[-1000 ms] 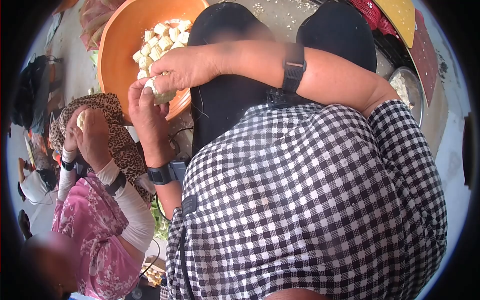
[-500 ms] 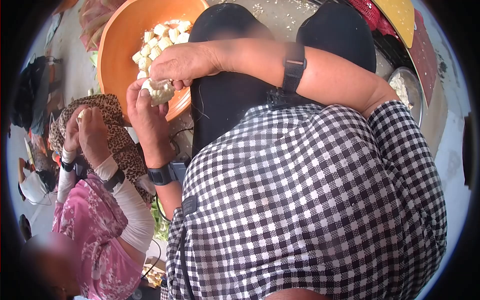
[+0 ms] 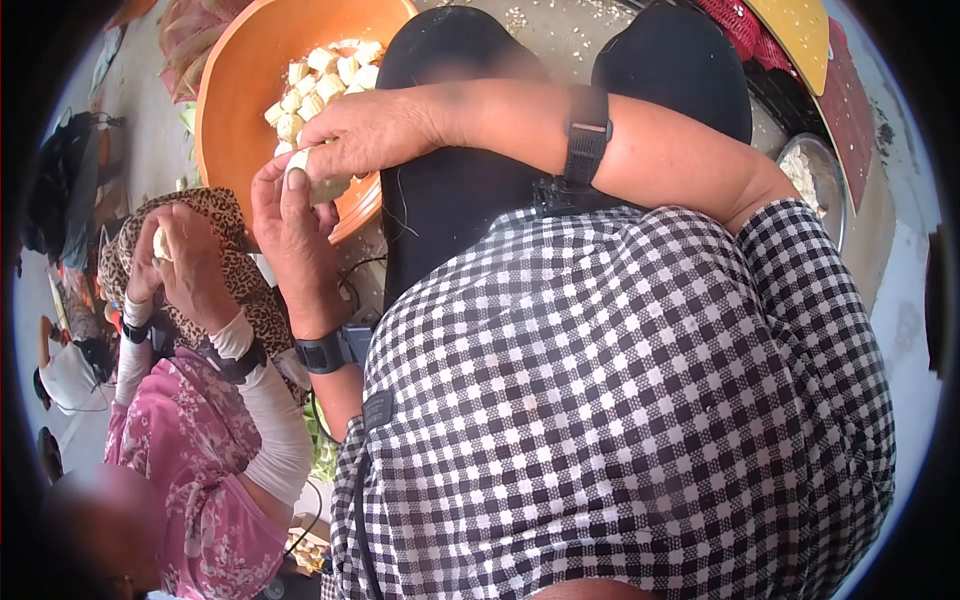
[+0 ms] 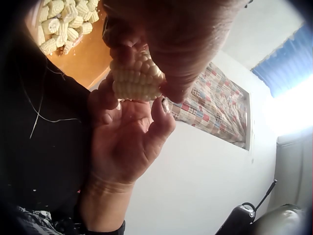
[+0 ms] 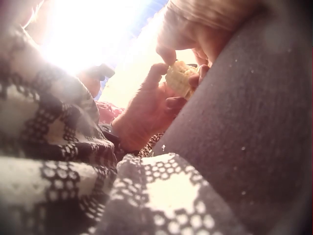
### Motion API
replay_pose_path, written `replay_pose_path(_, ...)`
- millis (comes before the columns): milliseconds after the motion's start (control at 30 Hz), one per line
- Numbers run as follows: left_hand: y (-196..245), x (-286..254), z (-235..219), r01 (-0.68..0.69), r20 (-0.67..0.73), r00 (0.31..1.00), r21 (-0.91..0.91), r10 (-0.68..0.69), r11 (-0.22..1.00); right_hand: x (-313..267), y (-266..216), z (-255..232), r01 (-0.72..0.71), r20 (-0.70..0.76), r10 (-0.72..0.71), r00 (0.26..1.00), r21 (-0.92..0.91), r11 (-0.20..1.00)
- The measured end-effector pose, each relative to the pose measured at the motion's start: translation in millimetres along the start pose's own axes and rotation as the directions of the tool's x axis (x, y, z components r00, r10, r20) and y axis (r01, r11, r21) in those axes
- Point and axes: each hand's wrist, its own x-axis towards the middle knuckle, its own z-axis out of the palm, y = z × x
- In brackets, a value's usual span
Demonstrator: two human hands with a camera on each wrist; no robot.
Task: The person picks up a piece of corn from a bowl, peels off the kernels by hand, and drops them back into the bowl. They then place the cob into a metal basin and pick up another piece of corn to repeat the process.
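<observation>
A short piece of corn cob point(image 4: 137, 83) with pale kernels is between both hands above the rim of the orange basin. My left hand point(image 3: 298, 235) holds it from below, thumb on one side and fingers on the other. From above, my right hand point(image 3: 365, 132) grips the same corn cob piece point(image 3: 328, 190), its thumb and fingers set against the kernels. In the right wrist view the corn's yellowish end shows between the two hands. Several more cut corn pieces point(image 3: 322, 80) lie in the orange basin point(image 3: 232, 130), partly behind my right hand.
At the left, another person in a pink flowered top point(image 3: 205, 440) works on a pale piece with both hands. My black-clad knees point(image 3: 455, 60) stand beside the basin. A metal bowl point(image 3: 828, 185) with pale bits sits at the right, near a yellow board point(image 3: 795, 35).
My right hand drew back, baring the corn's top, then came down over it again. The corn has turned slightly in my left hand, whose thumb now reaches higher along it.
</observation>
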Motion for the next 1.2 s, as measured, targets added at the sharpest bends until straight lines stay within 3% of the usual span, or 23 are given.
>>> replay_pose_path(133, 0.9, -4.1, 0.4, -0.043, 0.018, 0.999, -0.020, 0.044, 0.999, -2.8, 3.7, -1.1, -0.026, 0.020, 0.022, 1.000, 0.220, 0.975)
replay_pose_path(233, -10.3, -1.9, -2.4, -0.280, 0.108, 0.957, 0.121, 0.268, 0.952, -3.5, 8.1, 2.0, -0.018, 0.006, 0.017, 1.000, 0.392, 0.920)
replay_pose_path(333, -3.8, -5.6, 0.4, -0.228, 0.106, 0.972, 0.199, 0.210, 0.953, -2.3, 11.9, -0.8, 0.014, 0.033, -0.033, 0.999, 0.469, 0.883)
replay_pose_path(567, -2.7, -1.8, -6.6, -0.042, 0.048, 0.998, -0.181, 0.052, 0.983, -4.8, 10.1, -2.0, -0.003, 0.008, 0.000, 1.000, 0.488, 0.873)
replay_pose_path(667, -9.0, -4.1, -12.7, 0.021, 0.153, 0.988, -0.326, 0.031, 0.945, -0.1, 12.9, -0.4, -0.020, 0.008, 0.018, 1.000, 0.507, 0.862)
replay_pose_path(767, -10.7, -5.4, -10.5, 0.038, 0.159, 0.987, -0.300, 0.011, 0.953, 1.8, 16.3, 0.2, -0.006, 0.000, 0.007, 1.000, 0.506, 0.863)
replay_pose_path(967, -4.5, -9.3, -1.2, -0.149, 0.131, 0.981, 0.024, 0.145, 0.989, 0.6, 9.2, 0.5, -0.035, -0.064, 0.071, 0.995, 0.457, 0.889)
replay_pose_path(1067, -8.9, -6.2, -2.5, -0.256, 0.141, 0.960, 0.083, 0.243, 0.963, 0.5, 8.4, -0.3, -0.039, -0.069, 0.079, 0.994, 0.451, 0.891)
replay_pose_path(1167, 1.7, -12.1, 0.4, -0.156, 0.098, 0.986, 0.223, 0.137, 0.962, 1.1, 6.4, -0.3, -0.090, -0.068, 0.133, 0.989, 0.438, 0.894)
replay_pose_path(1200, 0.1, -11.6, 1.0, -0.198, 0.088, 0.979, 0.237, 0.182, 0.951, 1.7, 5.5, 0.0, -0.115, -0.067, 0.159, 0.985, 0.430, 0.895)
